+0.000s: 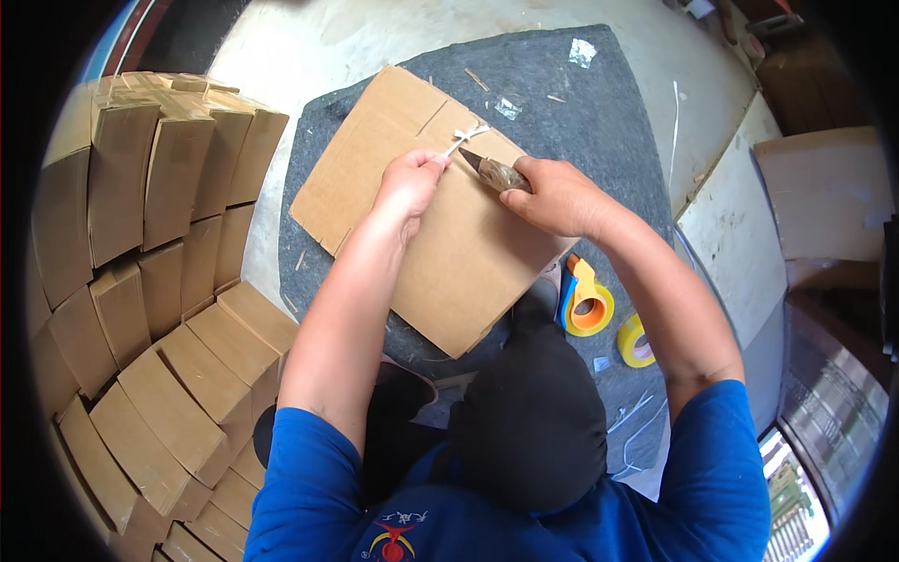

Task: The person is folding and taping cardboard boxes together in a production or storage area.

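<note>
White string (461, 138): extending over flattened carton (468, 253) from left fingers (434, 162)
Left fingers: pinching it
Right fingers (528, 169): gripping knife (493, 170) nearby

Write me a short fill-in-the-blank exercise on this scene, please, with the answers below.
1. The left hand pinches a strip whose colour is ____.
2. The knife in the right hand points its tip toward the picture's upper ____ corner.
3. In the picture, the tape dispenser lies to the ____ of the flat cardboard.

Missing words: white; left; right.
</note>
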